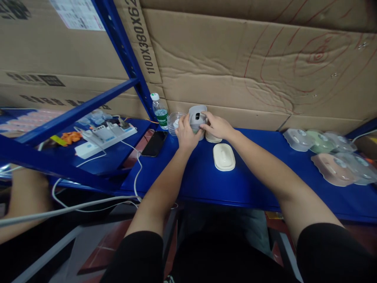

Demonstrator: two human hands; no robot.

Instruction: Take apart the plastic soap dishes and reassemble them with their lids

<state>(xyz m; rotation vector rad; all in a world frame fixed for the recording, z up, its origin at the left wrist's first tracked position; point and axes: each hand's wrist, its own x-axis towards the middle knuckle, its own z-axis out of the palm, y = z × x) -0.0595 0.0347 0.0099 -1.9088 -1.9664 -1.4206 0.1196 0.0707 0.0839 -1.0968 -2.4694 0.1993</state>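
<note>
Both my hands reach to the back of the blue shelf (253, 184) and grip a small grey plastic container (196, 117) with a dark opening on its front. My left hand (185, 133) wraps its left side, fingers closed on it. My right hand (216, 125) presses its top and right side. A cream container base (212, 137) sits just behind my right hand. A cream lid (224, 157) lies flat in front of it. A clear round container (174, 122) stands just left of the grey one.
A water bottle (159, 111) and a black phone (154, 143) sit left of my hands. A white power strip (103, 137) with cables lies on the left shelf. Several pastel lids (332, 157) are spread at the right. Cardboard boxes (235, 63) form the back wall. Blue rack beams (123, 47) cross at left.
</note>
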